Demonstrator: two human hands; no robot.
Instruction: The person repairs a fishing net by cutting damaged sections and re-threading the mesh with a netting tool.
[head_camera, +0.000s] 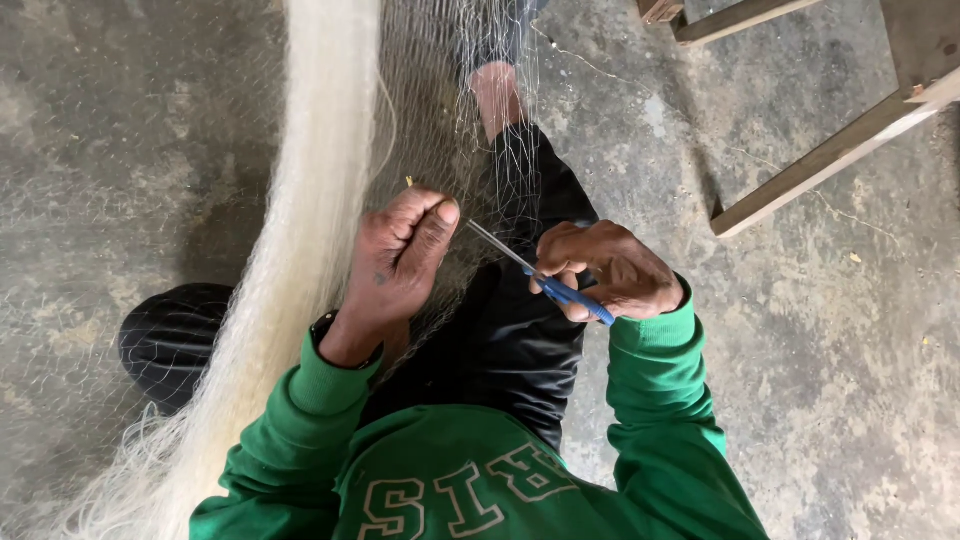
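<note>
My left hand is closed into a fist, pinching the fine pale fishing net between thumb and fingers. A small yellowish tip sticks out above its knuckles. My right hand grips blue-handled scissors. Their metal blades point up and left toward my left thumb and stop just short of it. A thick bunched band of whitish net runs from the top of the view down past my left forearm. The net drapes over my outstretched leg in dark trousers. Both my sleeves are green.
Rough grey concrete floor lies all around. Wooden furniture legs and rails stand at the upper right. My bare foot shows under the net near the top. My other bent knee in dark cloth lies at the left.
</note>
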